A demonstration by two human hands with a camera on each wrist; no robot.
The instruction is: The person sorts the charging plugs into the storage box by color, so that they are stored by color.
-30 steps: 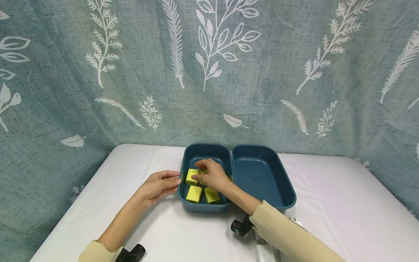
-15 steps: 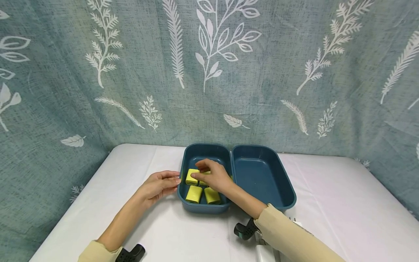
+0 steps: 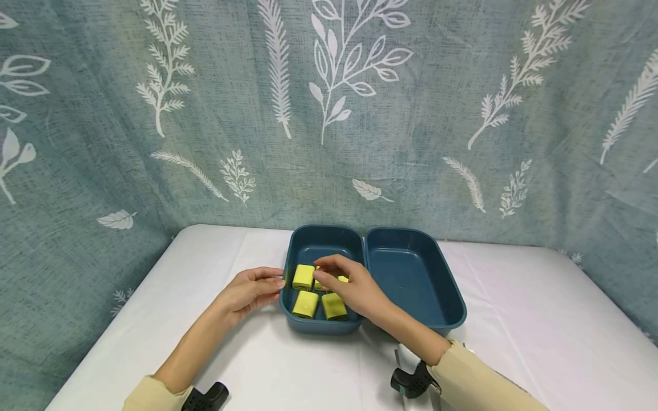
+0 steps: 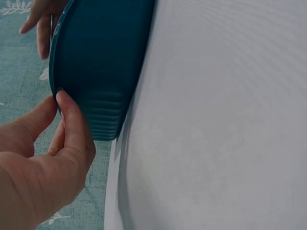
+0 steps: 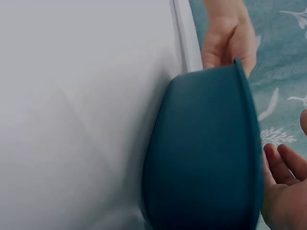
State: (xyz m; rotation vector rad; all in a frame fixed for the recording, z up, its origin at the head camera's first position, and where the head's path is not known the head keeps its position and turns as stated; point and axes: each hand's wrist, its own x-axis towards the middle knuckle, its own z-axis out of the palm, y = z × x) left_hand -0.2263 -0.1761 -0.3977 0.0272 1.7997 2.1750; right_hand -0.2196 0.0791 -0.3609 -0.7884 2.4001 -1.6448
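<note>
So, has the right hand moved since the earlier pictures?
Yes: in the head view, judged against the blue box with the yellow blocks, the right hand has shifted rightward and slightly down the picture.

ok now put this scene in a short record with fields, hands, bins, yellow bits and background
left hand: pinches the left side of the left blue bin at its rim
right hand: over the left blue bin, thumb and fingers apart, no grip visible
yellow roll-like pieces: at least five in the left blue bin, some partly hidden
right blue bin: beside the left one
surface: white tablecloth
background: leaf-print fabric
</note>
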